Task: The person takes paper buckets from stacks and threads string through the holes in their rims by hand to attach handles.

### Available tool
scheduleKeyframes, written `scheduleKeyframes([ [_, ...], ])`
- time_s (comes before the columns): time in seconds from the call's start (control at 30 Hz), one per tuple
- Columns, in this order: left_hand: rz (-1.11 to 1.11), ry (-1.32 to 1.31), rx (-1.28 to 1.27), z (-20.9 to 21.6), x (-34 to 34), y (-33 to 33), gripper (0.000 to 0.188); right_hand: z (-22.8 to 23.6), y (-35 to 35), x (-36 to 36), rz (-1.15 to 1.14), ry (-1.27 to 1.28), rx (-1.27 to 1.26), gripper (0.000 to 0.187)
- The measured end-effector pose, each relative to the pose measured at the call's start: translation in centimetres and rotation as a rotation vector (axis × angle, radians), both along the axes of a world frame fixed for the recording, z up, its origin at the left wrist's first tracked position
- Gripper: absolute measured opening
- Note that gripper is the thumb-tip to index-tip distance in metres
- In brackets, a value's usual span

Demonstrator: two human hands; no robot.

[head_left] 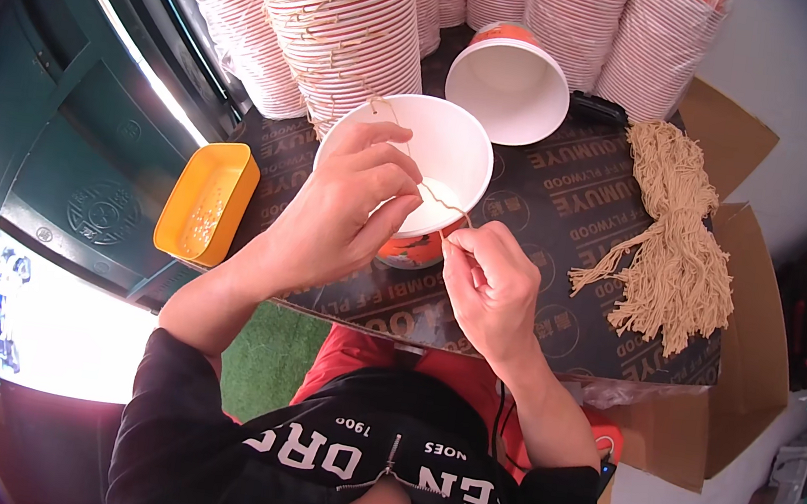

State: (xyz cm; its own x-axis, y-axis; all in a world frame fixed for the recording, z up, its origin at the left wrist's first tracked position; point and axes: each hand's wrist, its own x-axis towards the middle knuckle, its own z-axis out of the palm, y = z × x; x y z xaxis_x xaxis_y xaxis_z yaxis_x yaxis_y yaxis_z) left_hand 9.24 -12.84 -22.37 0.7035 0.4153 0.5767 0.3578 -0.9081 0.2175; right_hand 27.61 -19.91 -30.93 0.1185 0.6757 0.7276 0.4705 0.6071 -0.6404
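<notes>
A paper bucket (461, 153), white inside and orange with dark shapes outside, stands upright at the table's near edge. A thin tan string (444, 202) runs across its opening between my two hands. My left hand (355, 196) reaches over the bucket's left side, thumb and forefinger pinched on the string. At the near right rim, my right hand (492, 285) is closed with its fingertips on the string's other end beside the bucket wall. Some string also shows at the far left rim. The bucket's left side is partly hidden by my left hand.
Another bucket (509, 94) lies tipped behind. A tall stack of strung buckets (343, 48) and wrapped stacks (655, 51) line the back. A yellow tray (209, 203) with small shiny bits sits left; a bundle of tan strings (672, 240) lies right, near a cardboard box (757, 326).
</notes>
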Motion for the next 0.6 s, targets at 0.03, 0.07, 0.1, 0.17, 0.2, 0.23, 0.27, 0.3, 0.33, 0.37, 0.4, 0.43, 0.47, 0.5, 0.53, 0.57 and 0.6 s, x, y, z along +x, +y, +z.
scheduleKeyframes([
  [0.03,-0.020,0.021,-0.067,0.0,0.1,0.2,0.004,0.0,0.2,0.0,-0.009,-0.009,-0.001,0.014],
  [0.07,-0.040,0.042,-0.133,0.1,0.2,0.5,0.006,-0.1,0.3,0.1,-0.011,-0.010,-0.002,0.014],
  [0.1,-0.042,0.042,-0.133,0.2,0.2,0.7,0.006,-0.1,0.4,0.1,-0.013,-0.013,-0.002,0.015],
  [0.17,-0.046,0.159,-0.312,0.5,0.3,1.2,0.010,-0.1,0.6,0.1,-0.014,-0.016,-0.003,0.015],
  [0.2,-0.047,0.158,-0.311,0.6,0.3,1.3,0.010,-0.1,0.8,0.1,-0.013,-0.008,0.005,0.015],
  [0.23,-0.045,0.199,-0.379,0.8,0.4,1.4,0.012,0.0,0.8,0.0,-0.009,0.000,0.012,0.015],
  [0.27,-0.044,0.239,-0.447,0.9,0.4,1.5,0.014,0.0,0.9,-0.1,-0.007,-0.001,0.014,0.015],
  [0.3,-0.043,0.238,-0.445,1.3,0.6,1.7,0.014,0.0,0.9,-0.1,-0.005,-0.004,0.020,0.015],
  [0.33,-0.065,0.287,-0.541,1.7,0.9,2.0,0.016,0.0,1.0,-0.2,-0.004,-0.006,0.026,0.016],
  [0.37,-0.088,0.335,-0.636,2.0,1.1,2.2,0.018,0.0,1.0,-0.2,-0.003,-0.007,0.027,0.016],
  [0.4,-0.088,0.334,-0.635,2.0,1.1,2.4,0.018,0.0,0.9,-0.2,-0.016,-0.020,0.022,0.016],
  [0.43,-0.113,0.338,-0.652,2.0,1.2,2.6,0.018,0.0,0.9,-0.2,-0.032,-0.032,0.018,0.016],
  [0.47,-0.138,0.341,-0.668,2.0,1.3,2.7,0.018,0.0,0.8,-0.2,-0.034,-0.033,0.019,0.016],
  [0.5,-0.140,0.341,-0.667,1.9,1.4,2.9,0.018,-0.1,0.8,-0.2,-0.041,-0.040,0.025,0.016],
  [0.53,-0.165,0.333,-0.717,1.9,1.5,3.1,0.018,-0.1,0.9,-0.3,-0.048,-0.046,0.031,0.017],
  [0.57,-0.191,0.325,-0.767,1.8,1.5,3.2,0.017,-0.2,0.9,-0.3,-0.048,-0.046,0.033,0.017],
  [0.6,-0.192,0.325,-0.765,1.7,1.6,3.4,0.017,-0.2,0.9,-0.4,-0.051,-0.049,0.035,0.017],
])
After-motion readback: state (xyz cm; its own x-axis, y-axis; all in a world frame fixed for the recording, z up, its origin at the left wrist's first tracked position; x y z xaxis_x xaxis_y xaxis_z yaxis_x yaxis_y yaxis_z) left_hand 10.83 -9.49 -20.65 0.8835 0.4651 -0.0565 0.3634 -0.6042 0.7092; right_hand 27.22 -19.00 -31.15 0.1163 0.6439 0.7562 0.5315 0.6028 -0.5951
